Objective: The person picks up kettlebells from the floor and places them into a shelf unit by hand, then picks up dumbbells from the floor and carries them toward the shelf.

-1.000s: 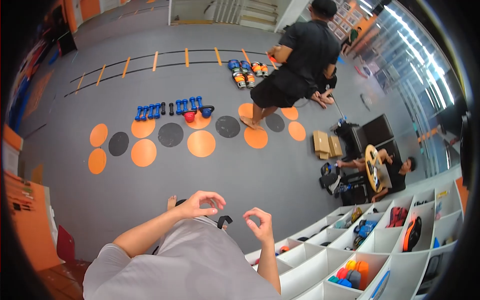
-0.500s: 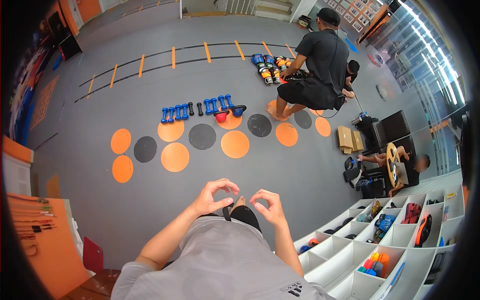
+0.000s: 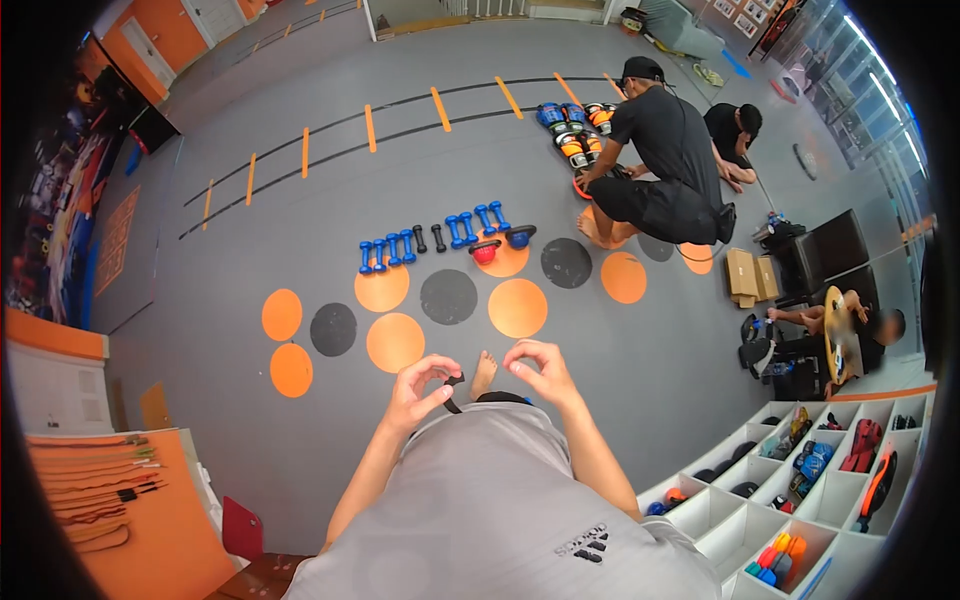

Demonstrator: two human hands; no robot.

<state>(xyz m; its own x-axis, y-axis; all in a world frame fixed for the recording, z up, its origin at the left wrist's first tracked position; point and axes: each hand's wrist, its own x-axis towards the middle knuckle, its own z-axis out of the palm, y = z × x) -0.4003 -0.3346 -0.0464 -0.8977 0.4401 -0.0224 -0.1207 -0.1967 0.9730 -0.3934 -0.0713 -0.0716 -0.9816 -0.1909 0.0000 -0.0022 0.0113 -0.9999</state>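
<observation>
Black strap (image 3: 452, 406), narrow, perhaps curved

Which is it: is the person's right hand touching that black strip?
Apart. The head view shows the right hand clear of the black strip, with a bare foot visible between them.

Grey fabric shirt (image 3: 470, 490) I see by remote, black striped logo (image 3: 590, 546) | thin black strap (image 3: 456, 380) | grey floor (image 3: 235, 350) with round orange and black spots (image 3: 396, 343) | short blue dumbbells (image 3: 393, 249), two black dumbbells (image 3: 438, 239) | round red kettlebell (image 3: 484, 255)
</observation>
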